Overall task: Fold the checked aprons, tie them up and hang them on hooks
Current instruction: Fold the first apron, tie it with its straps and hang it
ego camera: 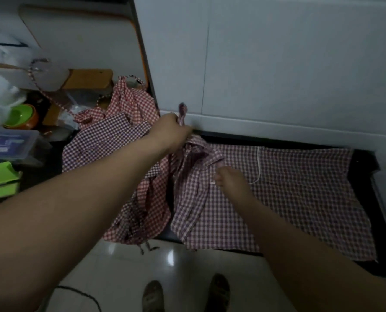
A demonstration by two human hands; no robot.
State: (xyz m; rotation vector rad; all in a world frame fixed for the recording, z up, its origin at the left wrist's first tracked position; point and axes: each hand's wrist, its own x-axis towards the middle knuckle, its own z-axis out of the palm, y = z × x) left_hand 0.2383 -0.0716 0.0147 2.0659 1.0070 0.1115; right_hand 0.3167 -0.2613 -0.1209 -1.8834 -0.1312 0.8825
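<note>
A red-and-white checked apron lies spread flat over the dark counter on the right. Its left part is bunched up under my hands. My left hand grips the apron's strap, which sticks up above my fist near the wall. My right hand rests on the bunched cloth with its fingers curled down into the fabric. A pile of other checked aprons, red and dark blue, lies to the left, and one hangs over the counter's front edge.
White wall panels rise behind the counter. At the far left stand a green bowl, a clear plastic box, green packets and a wooden block. A white thread lies on the apron. My feet stand on glossy floor tiles.
</note>
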